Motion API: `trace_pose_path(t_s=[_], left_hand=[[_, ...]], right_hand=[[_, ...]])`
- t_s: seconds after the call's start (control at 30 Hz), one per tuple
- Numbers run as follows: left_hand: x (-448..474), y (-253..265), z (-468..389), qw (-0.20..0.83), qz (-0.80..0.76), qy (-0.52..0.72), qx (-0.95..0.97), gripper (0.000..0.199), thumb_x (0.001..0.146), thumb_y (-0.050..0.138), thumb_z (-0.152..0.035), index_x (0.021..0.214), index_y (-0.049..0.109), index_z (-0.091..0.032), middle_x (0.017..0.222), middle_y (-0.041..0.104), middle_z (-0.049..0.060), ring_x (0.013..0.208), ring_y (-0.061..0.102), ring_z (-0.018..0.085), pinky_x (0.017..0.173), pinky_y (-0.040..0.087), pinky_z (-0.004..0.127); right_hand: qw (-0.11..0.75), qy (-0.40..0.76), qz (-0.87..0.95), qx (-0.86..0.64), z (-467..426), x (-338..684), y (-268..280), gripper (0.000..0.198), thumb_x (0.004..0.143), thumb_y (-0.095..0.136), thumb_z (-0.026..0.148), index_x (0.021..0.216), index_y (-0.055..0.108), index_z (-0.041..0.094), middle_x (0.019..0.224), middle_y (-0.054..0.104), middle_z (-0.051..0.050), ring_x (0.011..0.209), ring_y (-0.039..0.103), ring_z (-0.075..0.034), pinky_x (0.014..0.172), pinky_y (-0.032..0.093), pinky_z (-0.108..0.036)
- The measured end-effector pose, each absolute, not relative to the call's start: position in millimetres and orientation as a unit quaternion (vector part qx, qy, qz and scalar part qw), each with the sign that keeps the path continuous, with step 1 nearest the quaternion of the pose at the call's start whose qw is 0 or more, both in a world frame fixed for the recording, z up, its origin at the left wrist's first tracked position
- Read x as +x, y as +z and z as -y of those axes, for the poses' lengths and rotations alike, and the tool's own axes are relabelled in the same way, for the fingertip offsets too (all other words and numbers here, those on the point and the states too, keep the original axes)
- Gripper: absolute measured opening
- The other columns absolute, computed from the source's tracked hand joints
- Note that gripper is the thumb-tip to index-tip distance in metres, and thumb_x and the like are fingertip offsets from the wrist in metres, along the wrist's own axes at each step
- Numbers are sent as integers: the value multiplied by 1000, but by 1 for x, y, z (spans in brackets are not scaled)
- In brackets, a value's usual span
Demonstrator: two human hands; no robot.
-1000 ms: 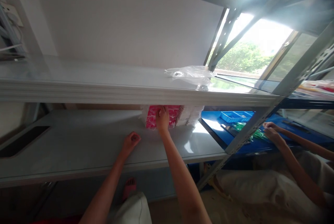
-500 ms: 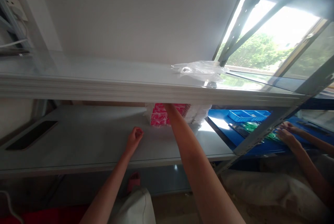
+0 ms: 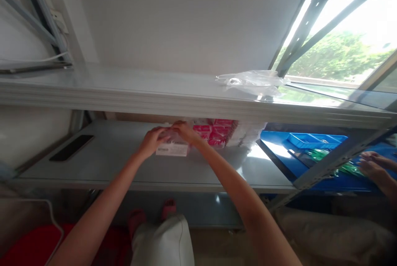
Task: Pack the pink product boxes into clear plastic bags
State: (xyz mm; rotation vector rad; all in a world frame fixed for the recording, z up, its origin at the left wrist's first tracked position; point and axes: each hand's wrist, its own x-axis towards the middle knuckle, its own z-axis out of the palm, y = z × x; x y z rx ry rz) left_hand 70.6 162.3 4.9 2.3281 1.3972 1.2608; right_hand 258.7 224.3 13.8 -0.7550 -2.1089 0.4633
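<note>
Both hands meet at centre frame on the lower shelf (image 3: 93, 166): the left hand (image 3: 151, 141) and right hand (image 3: 183, 130) close their fingers on a clear packet (image 3: 172, 147). Even grip from both sides should steady it. Pink packs (image 3: 214, 133) crowd just right; the upper shelf (image 3: 124, 96) overhangs. A co-worker's hand (image 3: 372, 166) works far right.

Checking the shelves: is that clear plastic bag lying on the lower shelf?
No, the clear plastic bag lies on the upper shelf, above the pink packs.
</note>
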Motion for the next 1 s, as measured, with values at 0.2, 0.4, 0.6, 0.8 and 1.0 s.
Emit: trace_pose_path(t_s=[0.2,0.4,0.6,0.8,1.0], left_hand=[[71,-38,-155,109,-519,344,775,8,73,67,-19,79,72,-21,91,69,6,90,61,23,88,44,33],[37,-62,-147,186,-535,538,624,14,71,66,-33,71,67,-19,85,67,6,86,61,22,83,47,34],[40,-84,-106,17,-558,737,380,31,78,59,-36,102,51,-18,114,54,11,106,54,23,88,46,40],[95,-36,-106,-157,-449,303,826,24,88,45,-14,111,53,-17,114,60,13,108,58,24,91,46,39],[74,-47,-86,-253,-441,117,853,31,85,40,0,100,62,-16,105,65,9,94,63,21,87,47,35]], right_hand=[[384,201,845,-313,-197,257,-33,26,80,54,7,94,70,21,86,69,0,73,62,-10,73,46,-20],[555,225,678,-426,-192,308,-54,13,76,57,23,77,70,19,80,69,-6,74,62,-18,69,48,-28],[662,19,533,-527,-158,326,-62,31,87,37,25,103,61,14,101,62,-15,93,58,-25,80,46,-42],[269,-123,898,-326,-144,276,-16,24,93,43,18,108,61,17,108,65,-11,102,57,-21,90,42,-36],[57,-200,932,-297,-134,285,-19,20,91,45,12,89,64,14,88,69,-11,86,64,-21,84,43,-36]])
